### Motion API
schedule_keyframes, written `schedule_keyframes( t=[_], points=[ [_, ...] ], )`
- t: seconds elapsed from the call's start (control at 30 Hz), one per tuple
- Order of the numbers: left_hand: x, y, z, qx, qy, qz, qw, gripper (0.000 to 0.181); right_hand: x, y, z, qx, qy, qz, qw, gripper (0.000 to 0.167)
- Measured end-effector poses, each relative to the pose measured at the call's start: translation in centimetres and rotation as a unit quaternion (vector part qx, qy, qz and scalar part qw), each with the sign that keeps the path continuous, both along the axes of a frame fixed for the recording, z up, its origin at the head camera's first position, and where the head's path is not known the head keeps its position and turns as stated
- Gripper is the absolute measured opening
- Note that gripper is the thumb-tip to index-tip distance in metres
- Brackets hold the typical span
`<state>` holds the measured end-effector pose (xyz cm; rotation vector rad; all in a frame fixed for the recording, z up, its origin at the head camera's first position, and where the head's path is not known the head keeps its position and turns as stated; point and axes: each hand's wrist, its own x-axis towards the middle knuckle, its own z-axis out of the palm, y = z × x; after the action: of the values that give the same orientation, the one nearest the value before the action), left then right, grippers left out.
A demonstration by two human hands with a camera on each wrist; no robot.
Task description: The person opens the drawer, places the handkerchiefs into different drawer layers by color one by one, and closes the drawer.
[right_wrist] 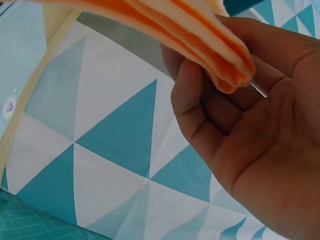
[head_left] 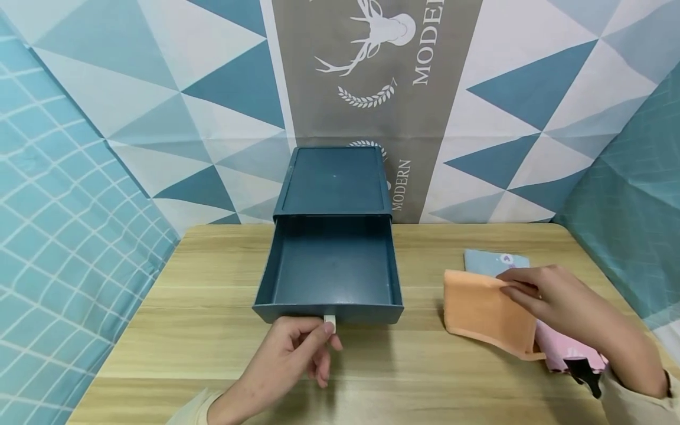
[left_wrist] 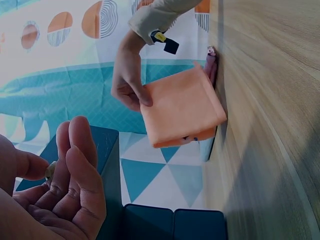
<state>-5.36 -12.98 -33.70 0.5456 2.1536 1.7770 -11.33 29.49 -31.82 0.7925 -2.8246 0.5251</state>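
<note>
Orange cloth [head_left: 483, 310], folded, fills the right of centre in my head view, its upper right edge pinched by the right hand [head_left: 563, 301], with blue cloth [head_left: 489, 261] and pink cloth [head_left: 568, 348] behind. I can't tell whether they touch; if so, a sideways move could drag them. At centre, the drawer [head_left: 334, 265] stands pulled out of its cabinet [head_left: 334, 180], the left hand [head_left: 289, 359] pinching its white tab [head_left: 330, 319]. Pulling harder could, I judge, tip or drag the cabinet.

In my left wrist view, the cloth hangs tilted at centre; lower left, the left thumb nips the mostly hidden tab against loosely bent fingers.

In my right wrist view, stacked folds reach the pinching fingers at upper right. Held by one edge, they could slip apart.
</note>
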Motion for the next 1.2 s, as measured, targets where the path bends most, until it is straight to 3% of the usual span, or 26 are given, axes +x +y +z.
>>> schedule_keyframes(
  t=[0.47,0.73,0.97,1.2],
  points=[
    [-0.1,0.0,0.1,0.0,-0.002,-0.005,1.0,0.035,0.5,-0.9,1.2,-0.022,0.08,0.008,0.9965,0.024],
    [0.0,0.0,0.2,0.007,0.004,-0.009,0.9999,0.035,0.7,-1.7,1.8,-0.026,0.098,0.002,0.9948,0.016],
    [0.0,-0.1,0.2,0.006,0.001,-0.011,0.9999,0.036,1.0,-2.2,2.6,-0.044,0.142,-0.003,0.9888,0.021],
    [0.0,-0.1,0.3,0.005,-0.009,-0.012,0.9999,0.037,1.6,-2.7,3.5,-0.052,0.17,-0.017,0.984,0.009]
  ],
)
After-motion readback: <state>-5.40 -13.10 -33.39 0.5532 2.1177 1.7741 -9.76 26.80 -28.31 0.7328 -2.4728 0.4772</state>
